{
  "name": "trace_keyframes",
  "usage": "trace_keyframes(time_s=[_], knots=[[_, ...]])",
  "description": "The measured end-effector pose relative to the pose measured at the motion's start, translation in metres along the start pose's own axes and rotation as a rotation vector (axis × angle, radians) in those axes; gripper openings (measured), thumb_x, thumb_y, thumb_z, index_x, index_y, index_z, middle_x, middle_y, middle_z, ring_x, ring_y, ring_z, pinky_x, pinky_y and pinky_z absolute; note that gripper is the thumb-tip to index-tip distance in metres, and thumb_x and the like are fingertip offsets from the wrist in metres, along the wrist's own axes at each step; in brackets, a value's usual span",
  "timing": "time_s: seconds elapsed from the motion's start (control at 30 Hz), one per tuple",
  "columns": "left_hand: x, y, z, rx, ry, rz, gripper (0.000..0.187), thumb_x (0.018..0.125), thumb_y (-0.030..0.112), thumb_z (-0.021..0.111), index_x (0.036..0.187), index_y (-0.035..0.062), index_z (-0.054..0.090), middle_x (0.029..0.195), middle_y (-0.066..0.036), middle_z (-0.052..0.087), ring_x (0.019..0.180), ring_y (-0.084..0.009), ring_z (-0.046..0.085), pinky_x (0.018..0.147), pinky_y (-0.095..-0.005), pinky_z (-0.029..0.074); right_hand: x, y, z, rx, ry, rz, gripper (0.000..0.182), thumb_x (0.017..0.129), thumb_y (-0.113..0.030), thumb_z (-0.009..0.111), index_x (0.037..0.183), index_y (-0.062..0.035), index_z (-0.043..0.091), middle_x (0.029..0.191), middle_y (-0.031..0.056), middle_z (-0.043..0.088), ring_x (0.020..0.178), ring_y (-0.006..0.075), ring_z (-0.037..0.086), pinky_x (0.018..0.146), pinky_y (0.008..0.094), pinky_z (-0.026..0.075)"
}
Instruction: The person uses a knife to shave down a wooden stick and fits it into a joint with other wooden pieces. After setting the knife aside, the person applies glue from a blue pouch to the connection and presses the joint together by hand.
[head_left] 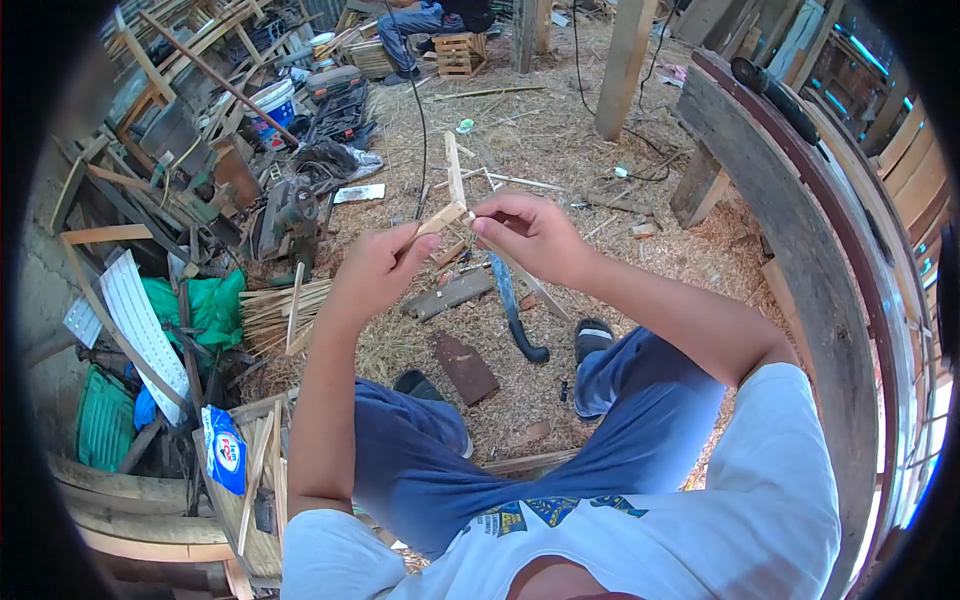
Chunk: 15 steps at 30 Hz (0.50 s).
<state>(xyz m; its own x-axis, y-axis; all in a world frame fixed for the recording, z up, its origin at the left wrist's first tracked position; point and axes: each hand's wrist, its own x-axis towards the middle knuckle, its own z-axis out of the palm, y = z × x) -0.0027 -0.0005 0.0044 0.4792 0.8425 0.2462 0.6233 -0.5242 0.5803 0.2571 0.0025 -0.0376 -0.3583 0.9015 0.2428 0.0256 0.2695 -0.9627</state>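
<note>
While both hands pinch thin sticks (455,195), left grip (375,270) and right grip (530,235) clamped, joining seems underway; next calls for alignment above the machete (512,310).

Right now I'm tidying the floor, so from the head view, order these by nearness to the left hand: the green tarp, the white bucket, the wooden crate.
Measured from the left hand:
1. Green tarp, on the floor to its left, nearest.
2. White bucket, farther back on the left, among the tools.
3. Wooden crate, farthest, at the back beside a seated person.
</note>
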Motion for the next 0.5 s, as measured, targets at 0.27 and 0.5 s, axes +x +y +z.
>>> trace_keyframes(time_s=[0.27, 0.5], knots=[[0.0001, 0.0017, 0.0036, 0.020, 0.036, 0.012, 0.030, 0.107, 0.028, 0.066, 0.098, -0.0004, 0.068, 0.063, -0.011, 0.046, 0.058, -0.0181, 0.041, 0.055, -0.0376, 0.037, -0.0020, -0.0048, 0.0024, 0.096, 0.024, -0.046, 0.019, 0.106, -0.015, 0.068, 0.116, 0.0001, 0.073, 0.098, -0.0013, 0.068, 0.089, 0.0057, 0.064, 0.079, 0.0252, 0.056], [-0.0002, 0.0038, 0.0048, 0.044, 0.050, 0.007, 0.026, 0.106, 0.024, 0.066, 0.098, 0.0000, 0.070, 0.064, -0.014, 0.050, 0.057, -0.0204, 0.042, 0.055, -0.0381, 0.038, -0.0006, -0.0004, 0.0002, 0.098, 0.008, -0.036, 0.018, 0.107, -0.014, 0.067, 0.117, 0.0006, 0.071, 0.098, -0.0005, 0.069, 0.090, 0.0059, 0.065, 0.080, 0.0252, 0.056]])
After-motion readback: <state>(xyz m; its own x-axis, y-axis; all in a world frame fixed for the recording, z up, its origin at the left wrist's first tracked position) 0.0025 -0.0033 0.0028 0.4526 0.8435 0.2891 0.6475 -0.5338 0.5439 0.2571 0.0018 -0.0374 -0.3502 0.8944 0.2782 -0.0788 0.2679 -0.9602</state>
